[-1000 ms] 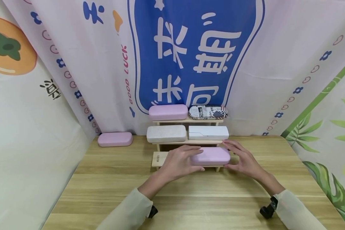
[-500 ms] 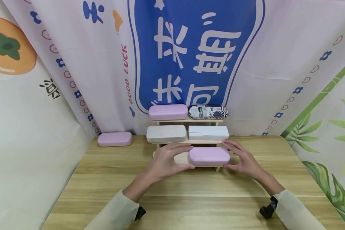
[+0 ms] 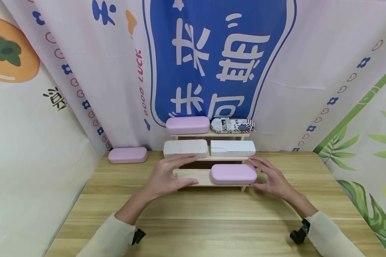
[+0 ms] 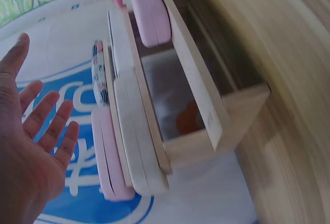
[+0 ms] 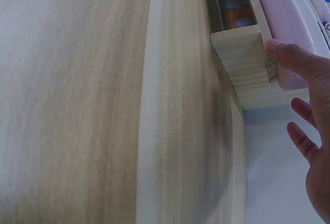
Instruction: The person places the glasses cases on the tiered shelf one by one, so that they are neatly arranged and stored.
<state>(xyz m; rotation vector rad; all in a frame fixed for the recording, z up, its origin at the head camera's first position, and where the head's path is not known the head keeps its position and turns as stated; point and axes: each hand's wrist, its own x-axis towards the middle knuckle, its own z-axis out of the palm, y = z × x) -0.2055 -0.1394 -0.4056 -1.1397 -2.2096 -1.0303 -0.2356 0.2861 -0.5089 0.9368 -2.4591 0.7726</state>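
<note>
A pink glasses case (image 3: 233, 174) lies on the right half of the lowest tier of a wooden stepped rack (image 3: 193, 175). At its right end stands my right hand (image 3: 273, 180), fingers spread, with the thumb (image 5: 289, 56) right at the rack's lower corner and the fingertips by the middle tier's end. My left hand (image 3: 167, 175) spans the bare left part of the lowest tier, thumb and fingers apart, holding nothing. The left wrist view shows this hand (image 4: 36, 126) with its fingers extended. On the middle tier sit a cream glasses case (image 3: 186, 148) and a white glasses case (image 3: 233, 148).
Another pink glasses case (image 3: 188, 125) and a newspaper-print glasses case (image 3: 233, 125) occupy the top tier. A further pink glasses case (image 3: 127, 155) lies on the wooden table (image 3: 212, 221), left of the rack. Printed curtains (image 3: 308, 71) hang behind the table.
My left hand has moved left from the pink glasses case on the lowest tier to the rack's left end. My right hand and the cases have stayed in place.
</note>
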